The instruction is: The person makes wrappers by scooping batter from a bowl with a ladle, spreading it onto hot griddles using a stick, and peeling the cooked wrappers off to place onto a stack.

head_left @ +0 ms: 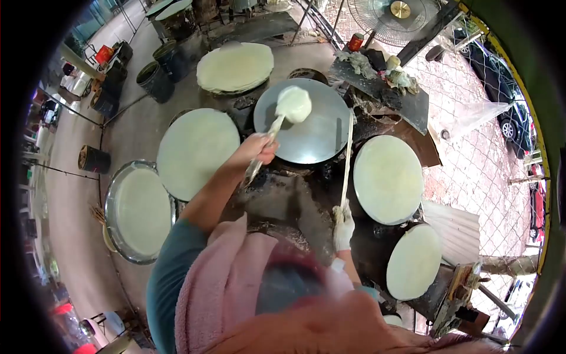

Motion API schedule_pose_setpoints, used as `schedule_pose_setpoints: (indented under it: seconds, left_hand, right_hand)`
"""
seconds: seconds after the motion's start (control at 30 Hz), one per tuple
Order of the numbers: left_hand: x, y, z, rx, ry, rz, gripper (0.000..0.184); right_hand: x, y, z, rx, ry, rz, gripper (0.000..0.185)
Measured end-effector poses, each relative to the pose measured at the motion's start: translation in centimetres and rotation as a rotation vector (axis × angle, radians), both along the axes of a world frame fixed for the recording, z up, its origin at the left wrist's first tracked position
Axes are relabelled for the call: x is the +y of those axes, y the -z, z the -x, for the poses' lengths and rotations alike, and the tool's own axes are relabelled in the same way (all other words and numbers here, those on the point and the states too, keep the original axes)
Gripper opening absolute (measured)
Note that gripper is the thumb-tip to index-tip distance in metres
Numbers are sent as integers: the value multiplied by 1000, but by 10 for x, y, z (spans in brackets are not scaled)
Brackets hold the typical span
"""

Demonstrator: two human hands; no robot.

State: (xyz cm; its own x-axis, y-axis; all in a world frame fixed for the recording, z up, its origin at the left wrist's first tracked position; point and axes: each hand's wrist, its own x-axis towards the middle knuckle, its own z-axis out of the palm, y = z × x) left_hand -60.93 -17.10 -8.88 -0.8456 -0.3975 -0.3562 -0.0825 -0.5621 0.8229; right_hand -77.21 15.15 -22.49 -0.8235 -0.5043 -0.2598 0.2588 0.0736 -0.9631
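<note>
My left hand (258,149) is bare and closed round the handle of a ladle (293,105). The ladle's bowl is coated in creamy white batter and held over a round grey griddle (321,138), whose surface looks bare and shiny. In a white glove, my right hand (343,229) grips a long thin stick (348,162). The stick points away from me, its far end by the griddle's right edge. A wide metal basin (109,203) at the left holds pale batter.
Pale sheets cover round griddles at the left (199,153), far back (236,66), right (389,180) and near right (414,261). Dark buckets (154,82) stand at the back left. A fan (401,10) and wire fence (495,141) are to the right.
</note>
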Motion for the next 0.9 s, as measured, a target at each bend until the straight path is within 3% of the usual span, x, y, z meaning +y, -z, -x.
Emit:
schedule_pose_setpoints:
  seconds: [0.07, 0.17, 0.2, 0.27, 0.3, 0.33, 0.4, 0.43, 0.47, 0.5, 0.53, 0.57, 0.6, 0.67, 0.73, 0.77, 0.8, 0.87, 0.9]
  left_hand:
    - [-7, 8, 62, 1, -62, 128, 31]
    - [-10, 36, 145, -50, -201, 88, 29]
    - [-11, 50, 167, -44, -246, 94, 29]
    - [-12, 84, 201, -66, -305, 120, 24]
    - [-13, 100, 212, -77, -332, 128, 22]
    - [-16, 110, 218, -133, -366, 180, 20]
    - [-19, 128, 218, -251, -432, 280, 17]
    - [-23, 123, 207, -302, -411, 336, 16]
    - [-34, 138, 197, -335, -460, 577, 17]
    - [-47, 169, 186, -362, -506, 817, 19]
    - [-54, 172, 175, -385, -548, 1054, 22]
    - [-62, 175, 163, -361, -572, 1105, 24]
    - [-64, 148, 149, -337, -603, 1154, 26]
    - [-71, 102, 122, -313, -625, 1158, 28]
    - [-83, 75, 98, -303, -581, 1085, 28]
    - [-88, 74, 86, -273, -547, 1038, 27]
    - [-96, 74, 73, -243, -514, 991, 26]
    - [-104, 78, 54, -218, -459, 941, 25]
    - [-103, 81, 45, -224, -426, 937, 24]
  right_hand:
    - [-31, -4, 38, 51, -22, 38, 46]
    - [-83, -5, 85, 333, -92, -157, 49]
    - [-101, 4, 95, 667, -82, -313, 50]
    - [-127, -25, 102, 553, -292, -691, 55]
    - [-131, 3, 106, 669, -307, -800, 56]
    - [-138, 0, 107, 561, -410, -934, 55]
    - [-134, -1, 103, 475, -354, -763, 56]
    - [-132, 15, 103, 561, -216, -584, 51]
    - [-133, 31, 102, 644, -76, -399, 49]
    - [-141, 27, 97, 375, -12, -147, 40]
    - [-150, 26, 91, 157, -73, -161, 36]
    - [-163, 24, 87, -58, -132, -174, 32]
    - [-177, 22, 84, -272, -192, -186, 29]
    - [-209, -11, 72, -424, -170, -173, 23]
    - [-218, -16, 82, 128, -214, -112, 20]
    - [-207, -42, 90, 197, -285, -334, 21]
    - [-197, -19, 103, 11, -228, -80, 21]
    - [-186, 13, 112, 164, -27, -130, 22]
    - [-188, 25, 113, 28, -106, -366, 21]
